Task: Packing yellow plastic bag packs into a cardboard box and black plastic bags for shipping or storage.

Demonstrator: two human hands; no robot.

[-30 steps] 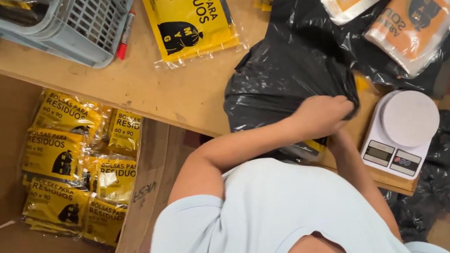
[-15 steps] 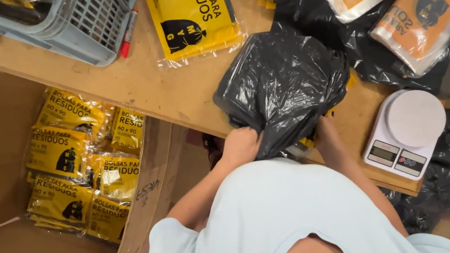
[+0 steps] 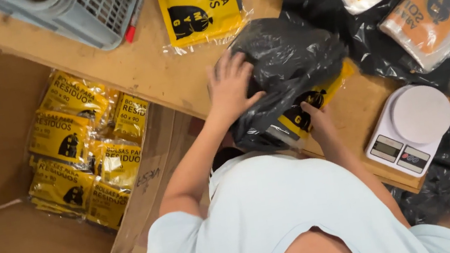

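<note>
Black plastic bag bundle point(image 3: 288, 69) lay on the desk point(image 3: 139, 68) at its near edge, partly over a yellow printed pouch point(image 3: 309, 111). Half a second earlier we had both hands low at its near edge; since then our left hand point(image 3: 231, 87) had come up and lay flat on top, fingers spread, pressing, its grip released. Our right hand point(image 3: 316, 119) sat at the pouch's edge, its grip mostly hidden; we could not tell. We judged the bundle was being flattened. White scale point(image 3: 409, 128) just right; cardboard box point(image 3: 9, 236) of yellow packs point(image 3: 85, 147) left, below.
</note>
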